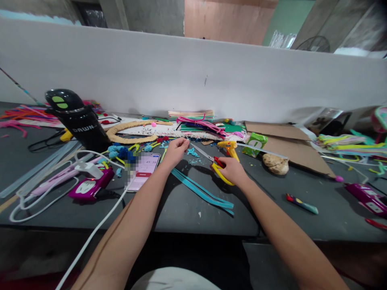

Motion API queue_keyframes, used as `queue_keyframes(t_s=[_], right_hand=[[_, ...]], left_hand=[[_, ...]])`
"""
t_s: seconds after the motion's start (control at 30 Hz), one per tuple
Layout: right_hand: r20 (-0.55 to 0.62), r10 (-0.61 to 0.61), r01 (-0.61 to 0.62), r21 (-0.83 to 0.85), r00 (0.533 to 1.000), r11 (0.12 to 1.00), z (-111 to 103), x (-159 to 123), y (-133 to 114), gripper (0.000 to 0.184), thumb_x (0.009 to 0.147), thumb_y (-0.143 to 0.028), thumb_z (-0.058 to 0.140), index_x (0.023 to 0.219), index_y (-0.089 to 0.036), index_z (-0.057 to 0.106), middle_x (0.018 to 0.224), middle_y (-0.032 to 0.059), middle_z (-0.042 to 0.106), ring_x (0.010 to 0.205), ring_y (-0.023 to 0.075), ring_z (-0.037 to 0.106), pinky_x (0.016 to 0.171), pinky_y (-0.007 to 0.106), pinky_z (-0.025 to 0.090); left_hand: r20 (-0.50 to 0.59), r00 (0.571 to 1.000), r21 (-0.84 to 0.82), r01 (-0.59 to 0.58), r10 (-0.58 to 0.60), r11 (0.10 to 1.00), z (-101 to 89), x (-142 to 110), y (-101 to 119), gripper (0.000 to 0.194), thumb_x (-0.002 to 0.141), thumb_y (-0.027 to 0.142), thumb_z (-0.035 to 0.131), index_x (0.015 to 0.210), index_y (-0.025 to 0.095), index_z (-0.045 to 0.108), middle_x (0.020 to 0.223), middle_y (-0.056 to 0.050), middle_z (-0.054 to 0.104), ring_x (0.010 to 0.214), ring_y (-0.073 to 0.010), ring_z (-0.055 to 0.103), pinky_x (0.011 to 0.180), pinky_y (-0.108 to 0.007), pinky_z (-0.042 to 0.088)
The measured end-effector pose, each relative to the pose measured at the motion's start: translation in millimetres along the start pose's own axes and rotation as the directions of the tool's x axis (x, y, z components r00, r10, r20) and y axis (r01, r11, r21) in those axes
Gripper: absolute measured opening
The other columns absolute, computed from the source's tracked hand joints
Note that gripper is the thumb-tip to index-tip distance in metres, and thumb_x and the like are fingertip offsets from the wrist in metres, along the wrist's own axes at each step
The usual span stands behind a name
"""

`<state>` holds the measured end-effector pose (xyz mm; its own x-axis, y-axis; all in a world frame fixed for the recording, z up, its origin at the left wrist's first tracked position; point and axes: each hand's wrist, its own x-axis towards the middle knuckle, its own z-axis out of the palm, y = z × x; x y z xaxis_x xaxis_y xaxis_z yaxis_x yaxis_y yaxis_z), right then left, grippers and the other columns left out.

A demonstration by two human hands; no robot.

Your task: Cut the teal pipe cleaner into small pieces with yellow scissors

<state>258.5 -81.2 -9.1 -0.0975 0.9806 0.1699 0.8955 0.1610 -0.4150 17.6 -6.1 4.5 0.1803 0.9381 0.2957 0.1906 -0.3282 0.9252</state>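
Mid-frame: right hand (232, 170) grips yellow-handled scissors (211, 158), blades toward left hand (177, 150), fingertips pinched, likely for snipping; contents unclear. Blue pipe cleaners (209, 197) just below, presumably for reach.

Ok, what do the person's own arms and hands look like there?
The left forearm and right forearm are bare, with no sleeves in view. The left hand and right hand are ungloved. No watch or bracelet shows; fine markings are too small to tell.
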Motion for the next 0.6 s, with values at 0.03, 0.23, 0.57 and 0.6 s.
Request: queue_keyframes(t_s=[0.03,0.23,0.57,0.6], right_hand=[[0.000,-0.001,0.001,-0.001,1.000,1.000,-0.1,0.1,0.0,0.030,0.077,-0.048,0.058,0.066,-0.020,0.057,0.065,-0.0003,0.059,0.062,0.0134,0.047,0.054,0.025,0.025],[-0.001,-0.005,0.005,-0.004,1.000,1.000,-0.5,0.9,0.4,0.029,0.077,-0.048,0.059,0.066,-0.020,0.059,0.064,-0.0001,0.059,0.061,0.0135,0.047,0.053,0.025,0.025],[-0.026,0.001,0.000,0.043,1.000,0.999,0.4,0.2,1.1,0.038,0.077,-0.056,0.057,0.065,-0.020,0.056,0.062,0.0003,0.057,0.061,0.0138,0.047,0.052,0.024,0.026],[-0.025,0.008,-0.006,0.054,1.000,0.999,-0.1,-0.1,0.5,0.039,0.076,-0.057,0.058,0.064,-0.020,0.055,0.062,0.0003,0.056,0.061,0.0139,0.047,0.052,0.024,0.026]], left_hand=[[-0.001,1.000,0.003,-0.002,0.002,1.000,-0.2,0.2,-0.7,0.032,0.082,0.045,0.053,0.065,0.017,0.052,0.056,0.003,0.046,0.051,-0.0092,0.038,0.050,-0.023,0.030],[-0.002,1.000,0.004,0.006,-0.006,1.000,-0.6,0.6,-2.1,0.032,0.082,0.045,0.054,0.065,0.018,0.051,0.056,0.003,0.045,0.052,-0.0095,0.038,0.050,-0.023,0.029],[-0.009,1.000,0.020,-0.005,0.005,1.000,-3.1,-0.9,1.1,0.034,0.083,0.044,0.053,0.062,0.017,0.049,0.053,0.004,0.042,0.050,-0.0089,0.036,0.051,-0.024,0.028],[-0.013,1.000,0.018,-0.002,0.002,1.000,-3.1,-1.0,1.4,0.034,0.083,0.044,0.053,0.062,0.018,0.049,0.052,0.004,0.041,0.050,-0.0090,0.036,0.051,-0.024,0.028]])
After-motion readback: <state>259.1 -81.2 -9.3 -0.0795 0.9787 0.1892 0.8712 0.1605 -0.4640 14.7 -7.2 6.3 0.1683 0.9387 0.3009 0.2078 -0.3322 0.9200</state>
